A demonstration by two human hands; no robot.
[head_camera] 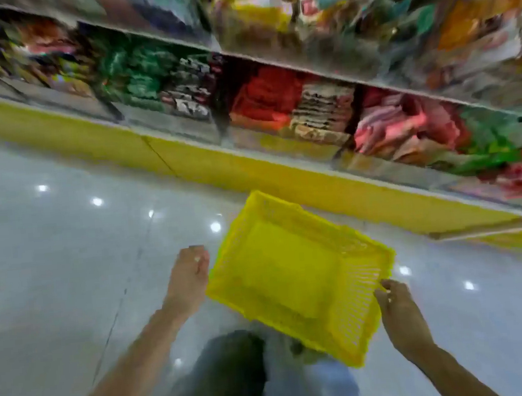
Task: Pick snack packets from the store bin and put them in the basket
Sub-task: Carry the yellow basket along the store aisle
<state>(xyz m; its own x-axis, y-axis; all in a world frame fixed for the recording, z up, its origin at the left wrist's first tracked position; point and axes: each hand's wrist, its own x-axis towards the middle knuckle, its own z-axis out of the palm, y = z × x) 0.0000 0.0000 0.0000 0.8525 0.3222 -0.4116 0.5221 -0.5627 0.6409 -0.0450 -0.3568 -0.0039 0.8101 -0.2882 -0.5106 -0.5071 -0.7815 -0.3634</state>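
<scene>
A yellow plastic basket (pixel 345 247) sits low over the shiny floor, and I see nothing inside it. My left hand (pixel 189 275) is at the basket's left rim with its fingers curled over the edge. My right hand (pixel 398 309) pinches the basket's near right rim. Snack packets (pixel 264 100) in red, green and pink fill the shelf bins beyond the basket. The whole view is blurred by motion.
A yellow shelf base (pixel 188 159) runs across the view behind the basket. A grey tiled floor (pixel 55 261) with light reflections spreads to the left and right. My knees (pixel 233 372) are below the basket.
</scene>
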